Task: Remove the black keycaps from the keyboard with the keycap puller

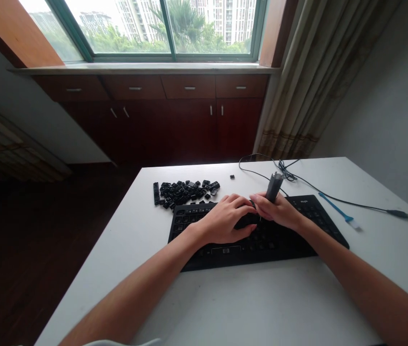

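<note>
A black keyboard lies on the white table, and many of its keys are off. My right hand grips a screwdriver with a thick grey handle, held nearly upright. Its thin shaft points down at the middle of the keyboard, with the tip hard to make out. Resting on the keys just to the left, my left hand has its thumb and fingers apart and nothing visible in it. Behind the keyboard's left part sits a heap of loose black keycaps.
A single keycap lies apart near the table's far edge. The keyboard's cable runs across the back right to its plug. A blue brush lies right of the keyboard. Dark cabinets stand beyond the white table.
</note>
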`<action>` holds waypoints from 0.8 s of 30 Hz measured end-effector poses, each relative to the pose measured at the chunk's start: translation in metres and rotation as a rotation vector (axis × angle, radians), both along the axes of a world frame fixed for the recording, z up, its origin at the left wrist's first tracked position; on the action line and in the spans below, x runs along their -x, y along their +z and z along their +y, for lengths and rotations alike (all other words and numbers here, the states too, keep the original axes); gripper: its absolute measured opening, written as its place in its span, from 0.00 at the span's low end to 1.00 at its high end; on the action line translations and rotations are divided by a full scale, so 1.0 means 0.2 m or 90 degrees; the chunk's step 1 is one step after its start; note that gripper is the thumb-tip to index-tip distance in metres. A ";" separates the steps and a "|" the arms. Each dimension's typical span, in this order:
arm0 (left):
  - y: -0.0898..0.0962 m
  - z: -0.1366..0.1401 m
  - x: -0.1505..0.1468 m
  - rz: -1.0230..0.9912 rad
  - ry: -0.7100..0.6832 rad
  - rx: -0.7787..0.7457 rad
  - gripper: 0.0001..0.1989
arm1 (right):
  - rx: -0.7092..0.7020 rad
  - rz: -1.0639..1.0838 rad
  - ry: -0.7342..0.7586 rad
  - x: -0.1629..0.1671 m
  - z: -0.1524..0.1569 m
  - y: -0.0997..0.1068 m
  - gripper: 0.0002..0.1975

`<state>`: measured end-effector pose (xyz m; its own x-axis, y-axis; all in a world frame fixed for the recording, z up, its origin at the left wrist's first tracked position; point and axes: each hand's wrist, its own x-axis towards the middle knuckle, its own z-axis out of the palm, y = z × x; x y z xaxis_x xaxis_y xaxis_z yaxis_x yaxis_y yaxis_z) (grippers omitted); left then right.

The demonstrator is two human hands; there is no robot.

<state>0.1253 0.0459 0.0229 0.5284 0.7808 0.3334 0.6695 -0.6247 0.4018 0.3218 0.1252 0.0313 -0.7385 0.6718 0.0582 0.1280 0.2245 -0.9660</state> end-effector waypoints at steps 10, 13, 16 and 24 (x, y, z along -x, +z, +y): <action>0.02 -0.02 -0.04 0.029 0.025 0.002 0.20 | -0.044 0.065 -0.209 0.04 -0.11 -0.06 0.26; 0.01 -0.04 -0.11 0.034 0.091 0.004 0.18 | -0.028 0.115 -0.241 0.04 -0.14 -0.08 0.25; -0.03 -0.06 -0.18 0.007 0.138 -0.001 0.15 | -0.037 0.119 -0.224 0.04 -0.16 -0.07 0.25; -0.05 -0.06 -0.20 0.077 0.072 -0.023 0.18 | -0.036 -0.011 -0.221 0.06 -0.22 0.04 0.26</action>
<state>0.1653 0.0340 0.0124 0.4753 0.8265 0.3015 0.7790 -0.5547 0.2924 0.3100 0.0818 0.0387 -0.4685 0.8787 0.0913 0.2225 0.2174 -0.9504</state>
